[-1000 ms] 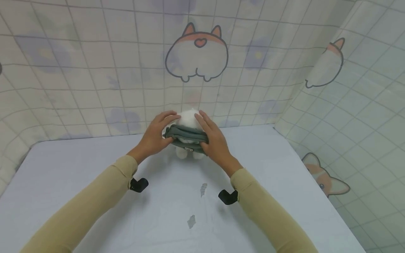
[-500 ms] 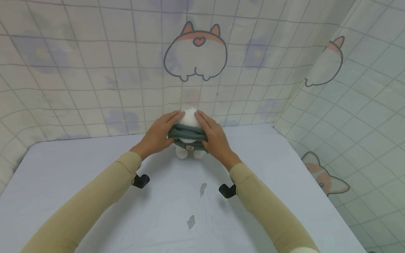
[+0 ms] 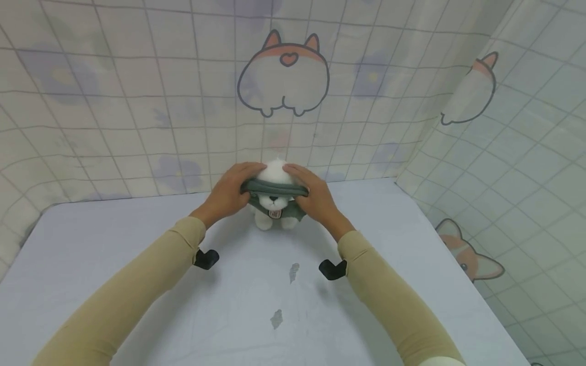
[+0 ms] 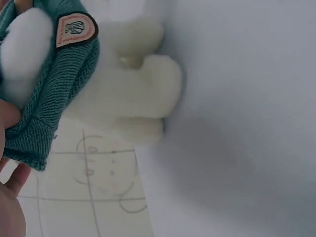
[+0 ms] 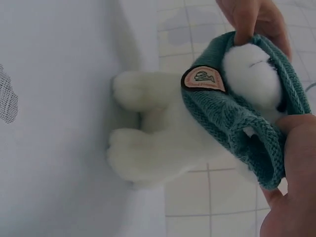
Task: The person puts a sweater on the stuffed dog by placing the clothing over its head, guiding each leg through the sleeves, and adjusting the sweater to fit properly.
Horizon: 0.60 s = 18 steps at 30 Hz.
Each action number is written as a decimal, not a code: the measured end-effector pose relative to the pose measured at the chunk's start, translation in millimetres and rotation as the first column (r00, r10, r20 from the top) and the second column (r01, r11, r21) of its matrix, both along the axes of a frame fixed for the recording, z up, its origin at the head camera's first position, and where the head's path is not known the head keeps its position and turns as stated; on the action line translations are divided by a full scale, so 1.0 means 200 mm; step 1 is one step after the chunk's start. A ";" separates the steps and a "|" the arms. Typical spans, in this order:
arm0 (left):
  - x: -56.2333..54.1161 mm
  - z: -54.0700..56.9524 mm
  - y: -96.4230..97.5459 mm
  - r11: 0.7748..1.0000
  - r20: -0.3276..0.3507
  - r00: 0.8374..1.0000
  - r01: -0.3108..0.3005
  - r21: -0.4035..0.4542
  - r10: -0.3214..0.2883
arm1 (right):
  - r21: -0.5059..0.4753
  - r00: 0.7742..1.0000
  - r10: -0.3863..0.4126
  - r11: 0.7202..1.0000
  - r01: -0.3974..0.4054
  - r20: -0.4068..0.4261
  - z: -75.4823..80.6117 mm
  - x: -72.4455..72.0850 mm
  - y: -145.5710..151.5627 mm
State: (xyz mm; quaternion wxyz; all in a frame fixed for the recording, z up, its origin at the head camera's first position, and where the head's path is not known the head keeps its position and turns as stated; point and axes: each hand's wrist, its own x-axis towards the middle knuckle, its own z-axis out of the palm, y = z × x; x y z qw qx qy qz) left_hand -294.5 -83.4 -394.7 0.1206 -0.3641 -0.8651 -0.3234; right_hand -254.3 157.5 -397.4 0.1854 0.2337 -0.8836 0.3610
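Observation:
A white plush dog (image 3: 276, 170) stands on the white table against the back curtain. Around its head is a green knitted sweater (image 3: 274, 189), its upper band across the brow and its lower part under the chin. The dog's nose and muzzle show in the opening between. My left hand (image 3: 227, 195) grips the sweater's band at one side, fingertips on the dog's head; my right hand (image 3: 320, 198) grips it at the other side in the same manner. A pink badge (image 5: 203, 79) on the sweater faces front. In the right wrist view, an armhole gapes near my right thumb.
The white table (image 3: 256, 284) has two grey patches (image 3: 294, 273) in front of the dog. Gridded curtains (image 3: 183, 122) with corgi drawings hang close behind and at the right. A black wrist mount (image 3: 206, 259) sticks out below each cuff.
Both hands have drawn the sweater's band up and apart at the front. The dog's nose and muzzle, earlier covered, now show, and the badge has turned to the front.

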 end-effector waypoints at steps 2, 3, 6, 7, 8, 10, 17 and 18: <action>0.00 0.00 0.01 0.999 0.048 0.999 0.002 0.036 -0.004 | -0.048 1.000 0.003 0.999 -0.002 0.031 0.01 0.00 0.01; 0.00 0.00 0.02 0.999 0.067 0.998 0.006 0.054 -0.009 | -0.071 0.999 0.002 0.997 0.001 0.049 0.02 0.00 0.01; 0.00 0.00 0.02 0.995 0.123 0.992 0.014 0.101 -0.026 | -0.115 0.993 -0.020 0.993 0.033 0.114 0.03 -0.01 0.00; 0.00 -0.01 0.03 0.994 0.142 0.989 0.013 0.109 -0.029 | -0.120 0.990 -0.030 0.992 0.047 0.136 0.03 -0.02 0.00; 0.00 -0.01 0.03 0.993 0.165 0.986 0.014 0.117 -0.033 | -0.123 0.987 -0.041 0.991 0.060 0.157 0.03 -0.02 0.00; -0.01 -0.01 0.04 0.992 0.217 0.976 0.010 0.127 -0.038 | -0.120 0.980 -0.062 0.989 0.086 0.188 0.03 -0.03 -0.01; -0.03 -0.01 0.05 0.993 0.360 0.933 -0.028 0.114 -0.015 | -0.114 0.959 -0.092 0.985 0.127 0.269 0.04 -0.04 -0.02; -0.03 -0.01 0.05 0.993 0.375 0.927 -0.033 0.111 -0.011 | -0.116 0.953 -0.092 0.985 0.130 0.288 0.05 -0.04 -0.02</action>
